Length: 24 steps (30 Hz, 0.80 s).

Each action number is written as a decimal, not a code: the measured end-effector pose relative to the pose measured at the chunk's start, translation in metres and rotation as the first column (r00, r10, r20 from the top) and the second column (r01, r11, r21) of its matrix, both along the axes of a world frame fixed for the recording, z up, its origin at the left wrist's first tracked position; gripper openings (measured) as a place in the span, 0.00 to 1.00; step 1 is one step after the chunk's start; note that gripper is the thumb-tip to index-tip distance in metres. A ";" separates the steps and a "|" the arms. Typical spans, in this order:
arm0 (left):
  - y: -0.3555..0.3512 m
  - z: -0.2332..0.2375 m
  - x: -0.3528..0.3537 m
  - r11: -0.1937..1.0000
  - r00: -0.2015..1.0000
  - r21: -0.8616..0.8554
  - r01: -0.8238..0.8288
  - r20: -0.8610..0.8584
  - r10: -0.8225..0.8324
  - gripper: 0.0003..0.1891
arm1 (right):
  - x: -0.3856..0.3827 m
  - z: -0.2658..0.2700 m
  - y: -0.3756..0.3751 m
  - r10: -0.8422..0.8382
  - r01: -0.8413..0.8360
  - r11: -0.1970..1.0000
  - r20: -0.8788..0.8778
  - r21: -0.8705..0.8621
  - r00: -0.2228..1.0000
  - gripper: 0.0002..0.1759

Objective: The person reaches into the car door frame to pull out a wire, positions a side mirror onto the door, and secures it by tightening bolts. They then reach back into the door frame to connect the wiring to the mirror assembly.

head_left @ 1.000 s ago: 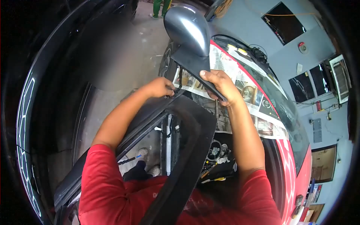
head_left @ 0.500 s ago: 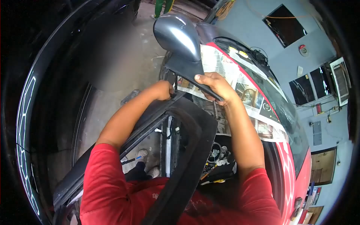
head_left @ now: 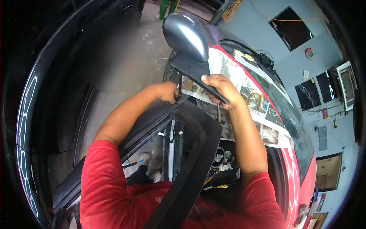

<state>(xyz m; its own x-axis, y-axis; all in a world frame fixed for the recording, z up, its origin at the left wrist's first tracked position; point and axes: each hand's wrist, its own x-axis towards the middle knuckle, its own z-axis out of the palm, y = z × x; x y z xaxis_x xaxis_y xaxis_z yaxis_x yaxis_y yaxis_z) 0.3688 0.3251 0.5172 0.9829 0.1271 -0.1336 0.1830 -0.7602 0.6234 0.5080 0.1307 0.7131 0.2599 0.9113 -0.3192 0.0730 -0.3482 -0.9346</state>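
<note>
A silver-grey car side mirror (head_left: 187, 36) with a black triangular base stands above the front corner of a black car door frame (head_left: 200, 128). My right hand (head_left: 222, 90) is closed round the edge of that base, thumb on top and fingers underneath. Right by the near corner of the base, my left hand (head_left: 167, 92) has its fingers pinched at a dark strip-like piece running down from the mirror. I cannot tell exactly what sits between those fingertips. Below the left hand lies the upper edge of the door.
Newspaper sheets (head_left: 249, 101) cover part of the red car (head_left: 291, 171) on the right. A dark car panel (head_left: 26, 126) curves along the left. Tools and a tangle of small parts (head_left: 221, 160) lie beneath the door frame. Someone in green trousers (head_left: 164, 8) stands at the far end.
The side mirror has shifted slightly to the right, my right hand still on its base. My left hand has moved a little right with it, and more of the dark strip shows above its fingers.
</note>
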 end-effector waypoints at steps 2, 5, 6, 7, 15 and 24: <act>-0.001 0.002 0.003 1.000 0.998 0.014 0.005 -0.055 -0.004 0.19 | 0.004 -0.004 0.001 -0.003 0.003 1.000 -0.018 -0.009 1.000 0.21; 0.004 -0.008 0.009 0.995 0.998 0.088 -0.044 -0.040 0.047 0.19 | 0.006 -0.007 0.003 -0.024 0.024 1.000 0.001 -0.016 1.000 0.22; 0.005 -0.014 0.011 0.997 0.999 0.068 -0.034 -0.013 0.034 0.19 | 0.008 -0.008 0.003 -0.021 0.021 1.000 0.004 -0.015 1.000 0.22; 0.005 -0.015 0.010 0.999 1.000 0.046 -0.020 0.011 0.020 0.19 | 0.009 -0.008 0.002 -0.010 0.010 1.000 0.000 -0.016 1.000 0.22; -0.012 0.011 0.016 0.986 0.983 0.166 -0.021 -0.175 0.050 0.22 | 0.007 -0.009 -0.001 -0.018 0.018 1.000 -0.004 -0.004 1.000 0.22; -0.013 0.006 0.027 0.970 0.954 0.235 -0.056 -0.275 0.121 0.26 | 0.004 -0.009 -0.004 -0.027 0.027 0.999 -0.033 -0.019 0.999 0.20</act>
